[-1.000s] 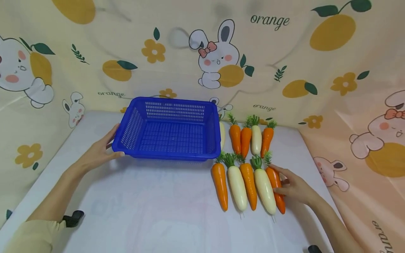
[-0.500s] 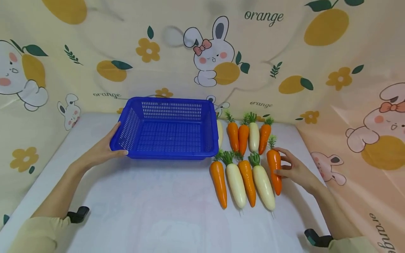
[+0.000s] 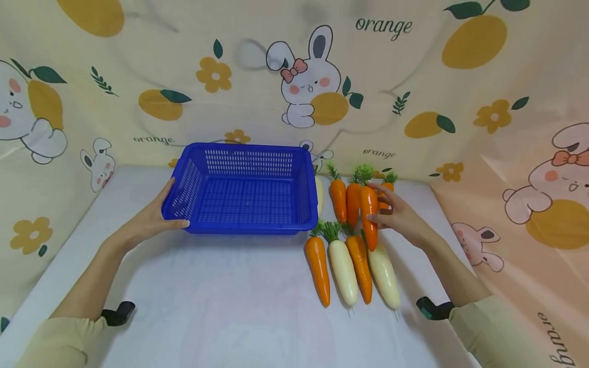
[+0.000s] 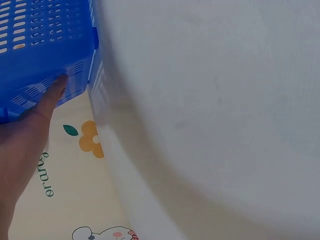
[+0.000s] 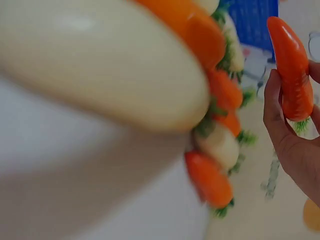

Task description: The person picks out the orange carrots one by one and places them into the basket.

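In the head view, my right hand (image 3: 398, 213) holds an orange carrot (image 3: 369, 217) raised over the rows at the right, its tip pointing toward me. The right wrist view shows the thumb and fingers around that carrot (image 5: 292, 70). My left hand (image 3: 149, 217) grips the left side of a blue plastic basket (image 3: 246, 226), thumb at the front corner. One finger lies along the slotted wall in the left wrist view. The basket holds nothing. Beneath the raised carrot, a white radish (image 3: 385, 276) is partly covered.
In the front row lie a white radish (image 3: 342, 271) and two carrots, one an orange carrot (image 3: 317, 271) at the left end. Behind them stand more carrots, such as one carrot (image 3: 338, 199). Another white radish (image 3: 319, 194) is half hidden behind the basket. A printed cloth (image 3: 386, 76) hangs at the back.
My right hand has lifted the carrot from the right end of the front row and carried it back and leftward. The left hand and basket stay nearly where they were.
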The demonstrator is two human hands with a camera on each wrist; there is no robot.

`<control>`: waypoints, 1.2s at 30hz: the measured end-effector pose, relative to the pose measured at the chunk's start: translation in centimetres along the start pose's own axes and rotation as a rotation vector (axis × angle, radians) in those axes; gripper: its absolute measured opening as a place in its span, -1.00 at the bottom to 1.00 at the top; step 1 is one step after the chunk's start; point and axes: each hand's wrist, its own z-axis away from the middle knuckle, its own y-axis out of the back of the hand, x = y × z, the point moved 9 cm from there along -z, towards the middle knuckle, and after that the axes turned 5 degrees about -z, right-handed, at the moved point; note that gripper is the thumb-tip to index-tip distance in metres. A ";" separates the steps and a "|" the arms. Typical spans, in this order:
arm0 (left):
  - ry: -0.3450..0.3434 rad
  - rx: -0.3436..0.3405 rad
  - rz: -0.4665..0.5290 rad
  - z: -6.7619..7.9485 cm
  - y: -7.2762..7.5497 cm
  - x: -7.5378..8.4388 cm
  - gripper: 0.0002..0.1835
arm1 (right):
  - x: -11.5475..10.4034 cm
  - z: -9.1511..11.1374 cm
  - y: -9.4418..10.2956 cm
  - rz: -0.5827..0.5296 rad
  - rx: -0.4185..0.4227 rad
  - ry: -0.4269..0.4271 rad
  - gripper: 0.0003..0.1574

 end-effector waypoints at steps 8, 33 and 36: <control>0.002 -0.005 0.049 0.1 -0.1 -0.1 0.28 | -3.7 -4.0 -3.4 -0.009 -0.030 0.030 0.00; 0.011 0.002 0.066 0.1 0.0 -0.2 0.28 | -10.7 -15.0 -16.3 -0.006 -0.155 0.077 0.03; -0.001 0.003 0.088 0.0 -0.2 -0.1 0.28 | -11.5 -16.0 -18.0 -0.009 -0.166 0.088 0.04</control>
